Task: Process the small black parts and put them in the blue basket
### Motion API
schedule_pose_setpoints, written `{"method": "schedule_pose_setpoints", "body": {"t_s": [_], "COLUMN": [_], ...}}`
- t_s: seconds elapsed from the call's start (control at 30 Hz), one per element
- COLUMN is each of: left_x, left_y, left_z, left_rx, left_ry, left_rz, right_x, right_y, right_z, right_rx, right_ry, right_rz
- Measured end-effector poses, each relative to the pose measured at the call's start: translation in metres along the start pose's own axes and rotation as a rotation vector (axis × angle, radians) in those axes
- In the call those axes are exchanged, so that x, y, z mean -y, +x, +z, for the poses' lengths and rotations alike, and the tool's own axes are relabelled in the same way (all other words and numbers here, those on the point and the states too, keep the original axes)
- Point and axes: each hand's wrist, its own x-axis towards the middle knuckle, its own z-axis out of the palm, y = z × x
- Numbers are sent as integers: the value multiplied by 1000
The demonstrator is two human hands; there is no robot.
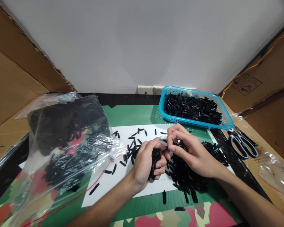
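Small black plastic sticks (155,159), light, stiff and slippery by the look, are bunched at frame centre in the clenched left hand (146,164), while one stick is pinched endwise by the right hand (191,151) fingertips above the white sheet (123,183).

Light bright, even, from above me. Soft short shadows under my hands. White glare on plastic bag (66,138). Edges bent by wide lens. Focus sharp at centre.
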Motion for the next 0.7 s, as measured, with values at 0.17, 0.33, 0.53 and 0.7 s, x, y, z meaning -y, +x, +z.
{"method": "schedule_pose_setpoints", "body": {"t_s": [0.17, 0.33, 0.53, 0.7], "left_x": [0, 4, 3, 1], "left_y": [0, 1, 2, 2], "left_z": [-3, -3, -1, -1], "left_rx": [102, 141, 108, 99], "left_ry": [-7, 35, 8, -18], "left_rz": [50, 103, 106, 118], "right_x": [-6, -9, -15, -20], "right_y": [1, 2, 0, -2], "right_z": [-3, 1, 2, 3], "right_rx": [-75, -73, -191, -200], "right_ry": [-2, -58, -261, -370], "right_rz": [35, 23, -193, -308]}}
